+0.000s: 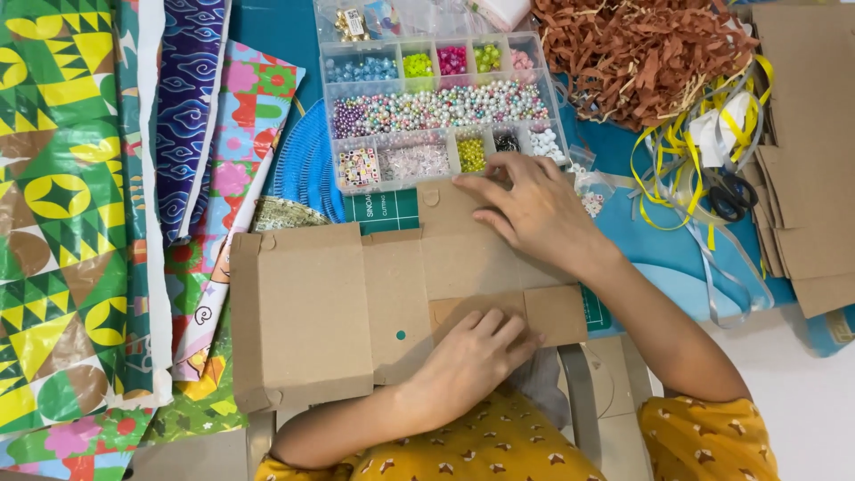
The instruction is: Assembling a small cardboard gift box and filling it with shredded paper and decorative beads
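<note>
A flat, unfolded brown cardboard box blank lies on the table in front of me. My left hand rests on its near edge, fingers curled over a small near flap. My right hand presses flat on the far panel of the blank, fingertips reaching its far flap beside the bead organiser. Neither hand holds a loose object; both press on the cardboard.
A clear compartment box of coloured beads stands just beyond the cardboard. Patterned wrapping papers lie at left. Brown shredded paper, yellow and grey ribbons, black scissors and more cardboard pieces sit at right.
</note>
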